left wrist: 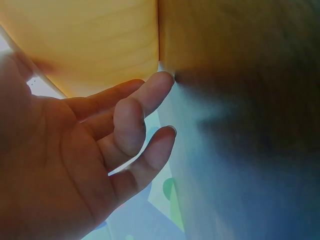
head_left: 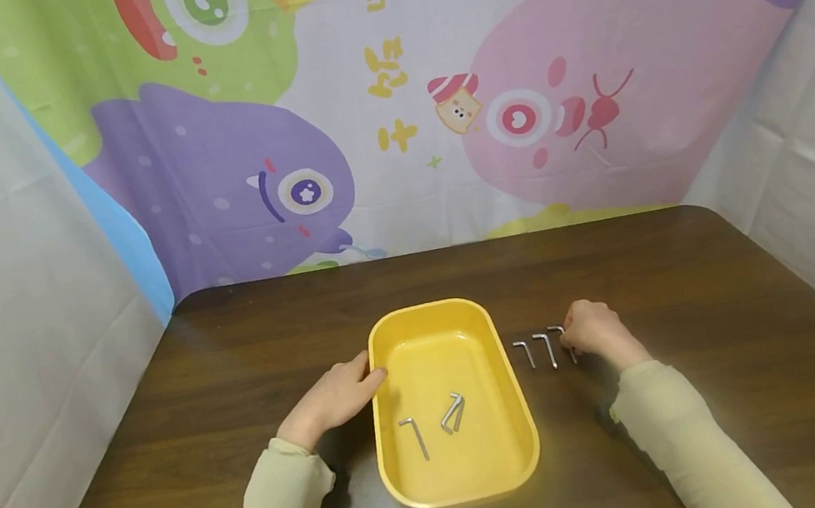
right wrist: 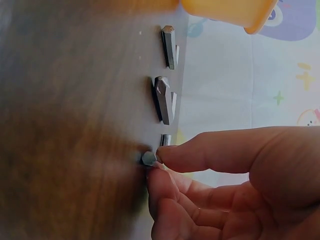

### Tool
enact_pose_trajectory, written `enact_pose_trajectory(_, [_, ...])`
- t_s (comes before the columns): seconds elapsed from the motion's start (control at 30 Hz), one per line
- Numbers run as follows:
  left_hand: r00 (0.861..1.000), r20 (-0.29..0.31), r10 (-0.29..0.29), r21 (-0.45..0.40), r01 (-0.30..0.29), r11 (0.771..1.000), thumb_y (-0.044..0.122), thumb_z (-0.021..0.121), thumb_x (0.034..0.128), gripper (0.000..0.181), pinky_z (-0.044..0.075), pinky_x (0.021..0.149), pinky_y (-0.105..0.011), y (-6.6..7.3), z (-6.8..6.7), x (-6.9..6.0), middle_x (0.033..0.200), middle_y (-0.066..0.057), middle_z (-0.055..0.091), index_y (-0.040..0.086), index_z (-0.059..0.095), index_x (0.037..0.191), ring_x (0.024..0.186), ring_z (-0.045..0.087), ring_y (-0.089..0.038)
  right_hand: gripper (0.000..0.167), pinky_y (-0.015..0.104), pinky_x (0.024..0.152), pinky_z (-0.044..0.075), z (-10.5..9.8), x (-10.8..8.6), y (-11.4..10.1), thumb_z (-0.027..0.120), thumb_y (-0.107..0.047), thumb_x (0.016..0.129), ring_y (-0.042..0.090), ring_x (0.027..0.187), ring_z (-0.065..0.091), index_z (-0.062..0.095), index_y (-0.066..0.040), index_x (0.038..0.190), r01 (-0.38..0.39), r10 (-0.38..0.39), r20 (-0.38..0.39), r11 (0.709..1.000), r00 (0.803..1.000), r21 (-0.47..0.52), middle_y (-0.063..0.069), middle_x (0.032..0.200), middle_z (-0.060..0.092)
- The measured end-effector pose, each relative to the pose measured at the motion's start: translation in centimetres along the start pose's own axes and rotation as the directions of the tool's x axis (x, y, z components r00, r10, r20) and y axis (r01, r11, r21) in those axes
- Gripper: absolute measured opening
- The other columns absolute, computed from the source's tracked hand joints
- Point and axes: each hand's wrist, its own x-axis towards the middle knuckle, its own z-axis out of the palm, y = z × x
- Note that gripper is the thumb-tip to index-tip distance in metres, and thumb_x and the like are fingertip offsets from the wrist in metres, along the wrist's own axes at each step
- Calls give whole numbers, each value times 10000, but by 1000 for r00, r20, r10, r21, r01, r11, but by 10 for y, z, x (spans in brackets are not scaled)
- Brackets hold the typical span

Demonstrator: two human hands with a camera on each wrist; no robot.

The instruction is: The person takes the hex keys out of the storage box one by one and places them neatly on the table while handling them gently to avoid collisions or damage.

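A yellow tray [head_left: 464,482] stands on the table with three hex keys inside. One hex key [head_left: 415,439] lies alone at the left; two others [head_left: 452,413] overlap in the middle. My left hand [head_left: 336,394] grips the tray's left side, thumb over the rim and fingers along the outer wall. To the right of the tray, two hex keys [head_left: 525,354] [head_left: 545,351] lie side by side on the wood. Beside them my right hand [head_left: 594,329] pinches a third hex key [right wrist: 149,158] between thumb and index finger, at the tabletop; the fingers partly hide it.
The dark wooden table [head_left: 272,320] has rounded far corners. Behind it hangs a cartoon-printed cloth [head_left: 400,188]. Pale panels [head_left: 22,247] stand at the left and right sides.
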Motion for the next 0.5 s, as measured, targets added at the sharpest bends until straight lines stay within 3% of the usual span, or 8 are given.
enact_pose_trajectory(0.5, [1000, -2, 1, 0, -1, 1000, 395, 426, 902, 404, 432, 782, -370, -1, 1, 1, 969, -18, 615, 137, 502, 1204, 817, 537, -143, 160, 308, 564, 379, -3, -2, -3, 561, -85, 692, 166, 539, 530, 537, -127, 540, 17, -17, -37, 1000, 999, -18, -42, 467, 542])
